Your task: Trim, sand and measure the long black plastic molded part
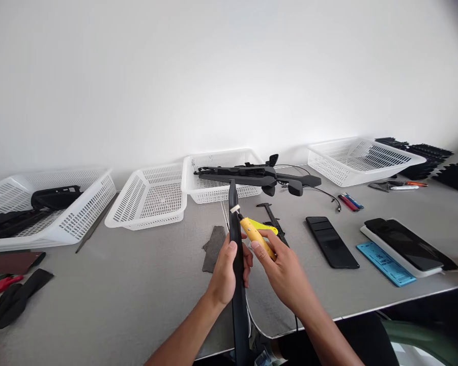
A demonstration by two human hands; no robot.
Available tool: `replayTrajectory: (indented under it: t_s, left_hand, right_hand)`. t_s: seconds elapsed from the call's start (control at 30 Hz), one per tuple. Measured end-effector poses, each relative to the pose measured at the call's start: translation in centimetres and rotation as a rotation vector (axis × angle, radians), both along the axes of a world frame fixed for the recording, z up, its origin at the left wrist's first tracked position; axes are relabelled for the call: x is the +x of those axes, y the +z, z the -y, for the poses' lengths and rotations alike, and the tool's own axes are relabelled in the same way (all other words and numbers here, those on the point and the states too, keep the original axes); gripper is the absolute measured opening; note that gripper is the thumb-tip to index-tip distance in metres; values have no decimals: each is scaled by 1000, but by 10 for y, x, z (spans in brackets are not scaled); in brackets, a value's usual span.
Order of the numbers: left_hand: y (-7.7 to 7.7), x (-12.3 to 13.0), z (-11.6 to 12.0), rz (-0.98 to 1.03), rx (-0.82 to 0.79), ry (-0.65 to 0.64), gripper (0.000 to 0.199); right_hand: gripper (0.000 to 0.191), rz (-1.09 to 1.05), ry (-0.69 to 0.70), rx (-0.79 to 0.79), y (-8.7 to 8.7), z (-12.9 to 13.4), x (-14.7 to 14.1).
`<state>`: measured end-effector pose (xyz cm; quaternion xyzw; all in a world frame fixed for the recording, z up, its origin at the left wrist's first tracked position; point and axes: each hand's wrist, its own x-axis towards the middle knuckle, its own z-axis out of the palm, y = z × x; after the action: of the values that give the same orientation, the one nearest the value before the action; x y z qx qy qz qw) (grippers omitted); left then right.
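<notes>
My left hand (224,269) is wrapped around a long black plastic trim strip (237,305), which stands nearly upright in view and runs down past the table's front edge. In my right hand (280,264) is a yellow-handled tool (254,235) with a dark neck and a small pale block at its tip. That tip lies against the strip's face or just over it; I cannot tell which. Behind the tool, a bright yellow-green object (265,226) and a dark caliper (272,216) lie on the table. A ragged grey cloth piece (214,249) rests left of the strip.
Black plastic parts (248,175) lie across a white basket (198,195) and jut right. Other baskets (147,223) (351,175) line the wall; the left basket (76,223) holds black parts. On the right lie a black phone (332,243), a blue plate (386,263) and lighters (351,202).
</notes>
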<state>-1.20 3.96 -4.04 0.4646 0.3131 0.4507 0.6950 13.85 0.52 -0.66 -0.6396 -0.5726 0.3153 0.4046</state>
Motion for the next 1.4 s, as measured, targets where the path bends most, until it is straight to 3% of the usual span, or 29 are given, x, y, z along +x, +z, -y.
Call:
replayTrajectory:
  t_s: [0.23, 0.43, 0.7, 1.0, 1.2, 1.4]
  left_hand:
    - [7, -1, -2, -38, -19, 40, 60]
    - [4, -4, -3, 10, -36, 61, 64]
    - [4, -3, -6, 96, -101, 112, 61]
    - [5, -2, -8, 115, -51, 155, 56]
    - [4, -2, -6, 34, -57, 100, 58]
    - [7, -3, -4, 4, -42, 99, 57]
  right_hand:
    - [49, -12, 79, -57, -2, 19, -7]
    - [47, -8, 102, -94, -3, 33, -11]
    - [51, -21, 143, -167, -10, 51, -10]
    - [51, -35, 150, -242, -17, 74, -11]
    - [48, -15, 129, -190, -19, 68, -9]
    - [49, -23, 136, -147, -9, 51, -9]
